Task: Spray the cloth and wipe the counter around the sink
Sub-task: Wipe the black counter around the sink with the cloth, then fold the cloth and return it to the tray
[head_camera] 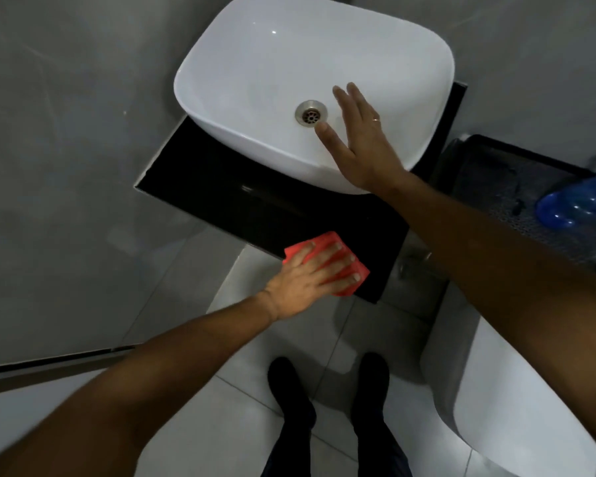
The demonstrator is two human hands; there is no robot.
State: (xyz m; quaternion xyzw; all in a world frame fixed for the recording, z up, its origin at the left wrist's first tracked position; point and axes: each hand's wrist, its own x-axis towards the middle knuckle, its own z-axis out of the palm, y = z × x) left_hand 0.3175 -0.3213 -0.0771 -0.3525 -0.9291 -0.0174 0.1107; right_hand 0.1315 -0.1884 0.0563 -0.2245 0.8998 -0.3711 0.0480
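A folded red cloth (327,244) lies on the front right corner of the black counter (221,197). My left hand (307,280) presses flat on the cloth, fingers spread across it. A white vessel sink (272,63) with a metal drain (311,113) stands on the counter. My right hand (358,139) hovers over the sink's front right part with its fingers apart and holds nothing. No spray bottle is clearly in view.
Grey walls stand left and behind the sink. A black mesh bin (516,201) with a blue plastic object (578,201) on it is at the right. A white toilet (516,407) is at the lower right. My black shoes (289,390) stand on the tiled floor.
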